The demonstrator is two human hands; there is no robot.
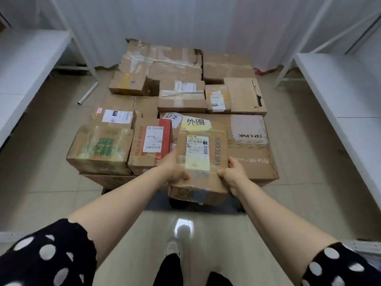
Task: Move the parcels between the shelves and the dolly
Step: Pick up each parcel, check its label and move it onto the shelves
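Both hands are on the parcel (204,162) here, left grip (175,168) and right grip (233,175) each curled round a lower corner at the near edge of the stack on the dolly (158,203). Glossy tape under the fingers could let it slide. Its far end may also drag the red box (152,145) off.

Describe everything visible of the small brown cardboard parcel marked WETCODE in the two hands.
The small brown cardboard parcel marked WETCODE is a taped box with a white barcode label, a yellow sheet and blue lettering along one side. The left hand and right hand grip its near corners; it is partly over the large TP-LINK carton.
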